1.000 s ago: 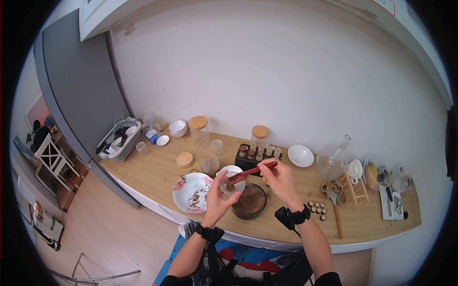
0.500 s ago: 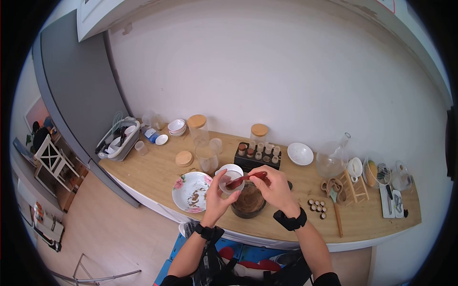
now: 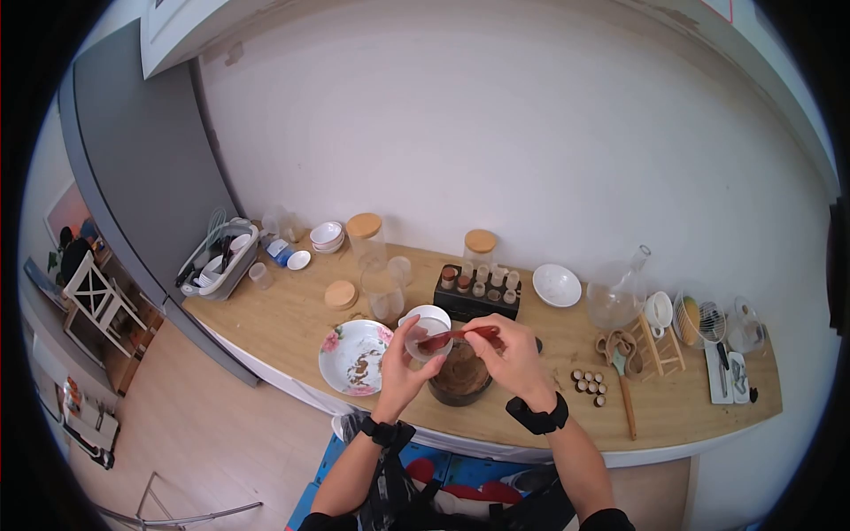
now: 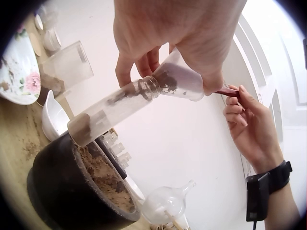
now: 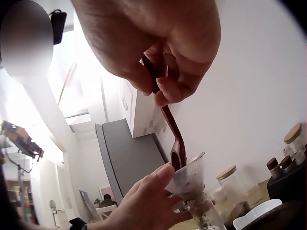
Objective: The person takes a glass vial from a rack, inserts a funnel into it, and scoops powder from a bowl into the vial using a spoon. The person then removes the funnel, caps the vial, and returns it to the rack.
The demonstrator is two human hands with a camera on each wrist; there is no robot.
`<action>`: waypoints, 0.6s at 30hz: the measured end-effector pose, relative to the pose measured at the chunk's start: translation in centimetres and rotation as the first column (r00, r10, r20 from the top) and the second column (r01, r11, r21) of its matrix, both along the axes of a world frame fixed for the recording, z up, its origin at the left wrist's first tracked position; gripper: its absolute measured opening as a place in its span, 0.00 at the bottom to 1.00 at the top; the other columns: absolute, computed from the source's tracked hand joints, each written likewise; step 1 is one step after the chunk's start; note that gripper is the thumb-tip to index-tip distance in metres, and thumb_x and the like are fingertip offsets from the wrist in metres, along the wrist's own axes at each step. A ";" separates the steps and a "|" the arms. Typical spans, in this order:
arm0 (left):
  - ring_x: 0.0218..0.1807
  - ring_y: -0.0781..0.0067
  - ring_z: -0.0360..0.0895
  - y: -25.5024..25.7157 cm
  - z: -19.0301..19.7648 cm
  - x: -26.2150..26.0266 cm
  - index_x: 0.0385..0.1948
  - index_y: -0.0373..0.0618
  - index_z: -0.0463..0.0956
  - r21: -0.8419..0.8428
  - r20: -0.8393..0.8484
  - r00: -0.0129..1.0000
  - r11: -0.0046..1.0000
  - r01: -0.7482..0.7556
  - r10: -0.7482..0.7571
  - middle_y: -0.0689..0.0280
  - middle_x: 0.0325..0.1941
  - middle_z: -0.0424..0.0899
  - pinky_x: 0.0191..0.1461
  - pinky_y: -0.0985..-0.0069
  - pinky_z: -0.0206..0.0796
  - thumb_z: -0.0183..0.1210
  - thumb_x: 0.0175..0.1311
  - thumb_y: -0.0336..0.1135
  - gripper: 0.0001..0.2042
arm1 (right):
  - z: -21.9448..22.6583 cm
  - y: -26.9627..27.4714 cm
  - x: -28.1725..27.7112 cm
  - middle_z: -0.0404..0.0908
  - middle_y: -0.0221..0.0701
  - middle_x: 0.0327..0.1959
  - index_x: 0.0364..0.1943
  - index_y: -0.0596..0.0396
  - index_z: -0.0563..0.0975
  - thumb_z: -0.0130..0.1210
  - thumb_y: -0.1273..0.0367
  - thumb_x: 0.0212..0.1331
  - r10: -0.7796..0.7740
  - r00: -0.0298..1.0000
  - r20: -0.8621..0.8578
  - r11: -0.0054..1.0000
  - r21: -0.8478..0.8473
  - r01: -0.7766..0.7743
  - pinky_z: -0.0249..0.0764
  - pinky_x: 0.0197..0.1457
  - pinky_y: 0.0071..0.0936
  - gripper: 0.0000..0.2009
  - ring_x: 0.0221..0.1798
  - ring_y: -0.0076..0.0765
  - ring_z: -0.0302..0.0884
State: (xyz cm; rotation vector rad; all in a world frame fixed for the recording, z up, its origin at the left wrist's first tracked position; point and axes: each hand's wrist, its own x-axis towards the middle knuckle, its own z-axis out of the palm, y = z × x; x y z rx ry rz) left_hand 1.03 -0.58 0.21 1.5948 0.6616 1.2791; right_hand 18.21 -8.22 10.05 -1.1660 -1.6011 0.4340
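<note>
My left hand (image 3: 403, 376) holds a translucent funnel (image 4: 184, 81), its narrow end in the mouth of a clear glass tube (image 4: 112, 111). Brown powder clings inside the funnel and lies in the bottom of the tube. The tube's lower end overlaps the rim of a black bowl (image 4: 72, 184) holding brown powder (image 4: 108, 179). Between thumb and fingers my right hand (image 3: 516, 361) pinches the handle of a dark red spoon (image 5: 171, 123). The spoon's head dips inside the funnel's wide mouth.
A floral plate (image 3: 335, 367) with brown crumbs lies left of the bowl. Behind stand a small white dish (image 3: 436, 313), a clear jar (image 3: 382, 296) and a black rack (image 3: 474, 308) of small vials. Small corks (image 3: 588, 382) and a green-headed spatula (image 3: 628, 411) lie to the right.
My right hand has come lower, and the spoon's handle lies more level, its head still in the funnel. The left hand has stayed nearly in place with the funnel.
</note>
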 end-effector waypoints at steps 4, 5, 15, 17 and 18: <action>0.57 0.69 0.72 -0.1 0.1 0.0 0.64 0.44 0.62 -0.001 -0.008 1.000 1.000 -0.007 0.007 0.63 0.51 0.71 0.62 0.67 0.69 0.70 0.48 0.26 0.37 | 0.0 0.0 -0.3 0.80 0.31 0.30 0.39 0.62 0.79 0.57 0.74 0.60 -0.033 0.998 -0.058 0.999 -0.030 0.031 0.71 0.32 0.19 0.06 0.30 0.21 0.76; 0.57 0.69 0.72 -0.1 0.1 0.0 0.64 0.44 0.62 -0.002 -0.009 1.000 1.000 -0.004 0.004 0.63 0.51 0.71 0.62 0.67 0.69 0.70 0.48 0.26 0.37 | -0.2 0.0 -0.3 0.80 0.30 0.30 0.38 0.62 0.79 0.57 0.75 0.60 -0.022 1.000 -0.021 0.999 -0.026 0.021 0.71 0.32 0.18 0.05 0.30 0.21 0.75; 0.56 0.69 0.72 0.1 -0.1 -0.1 0.64 0.44 0.61 -0.039 0.041 0.999 0.999 0.012 -0.011 0.63 0.52 0.70 0.62 0.69 0.68 0.69 0.48 0.25 0.37 | -0.1 -0.4 0.0 0.77 0.34 0.29 0.39 0.59 0.80 0.59 0.75 0.56 0.032 0.994 0.109 0.996 0.075 -0.041 0.70 0.29 0.24 0.07 0.26 0.31 0.75; 0.56 0.69 0.72 0.0 0.0 -0.3 0.64 0.44 0.61 -0.050 0.048 0.999 0.999 0.016 -0.014 0.63 0.51 0.70 0.62 0.69 0.68 0.69 0.49 0.25 0.37 | 0.4 -0.7 -0.2 0.77 0.34 0.28 0.39 0.59 0.80 0.60 0.75 0.56 0.012 0.998 0.068 0.998 0.058 -0.016 0.69 0.30 0.24 0.07 0.27 0.31 0.74; 0.55 0.69 0.72 0.0 0.1 -0.3 0.64 0.42 0.59 -0.025 0.027 0.999 1.000 0.017 -0.016 0.63 0.51 0.70 0.61 0.70 0.68 0.68 0.50 0.26 0.37 | 0.5 -0.8 -0.3 0.76 0.34 0.26 0.38 0.60 0.80 0.60 0.75 0.55 -0.010 1.000 0.027 0.999 0.042 0.009 0.68 0.30 0.23 0.07 0.27 0.30 0.73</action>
